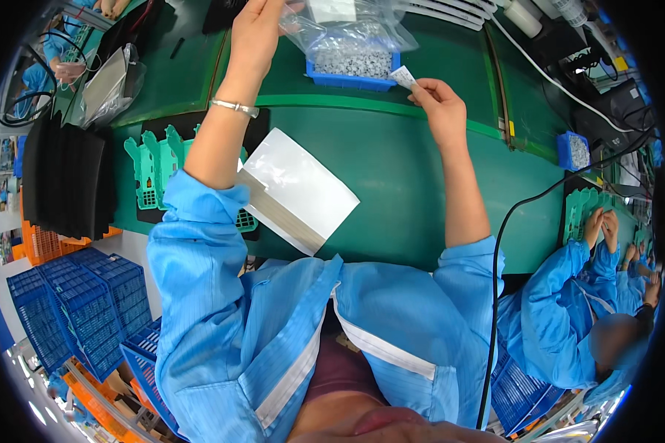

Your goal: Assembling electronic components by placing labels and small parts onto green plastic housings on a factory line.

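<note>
At the far edge of the view, my left hand (257, 21) is closed on a clear plastic bag (391, 31), though its fingertips are partly cut off. The bag hangs over a blue bin (353, 81) heaped with small whitish parts (355, 63). Between thumb and fingers, my right hand (440, 107) pinches a small white printed slip (403, 76) beside the bin's right corner. Nearer to me, a white sheet-like packet (303, 181) with a grey-brown strip along one side lies slanted on the green table (399, 177).
Green plastic frames (155, 166) lie on the left, partly behind my left arm. Black sheets (70, 177) stand beside them, with blue crates (89, 303) below. A black cable (506, 221) runs down my right side. A co-worker (554, 317) sits at the right.
</note>
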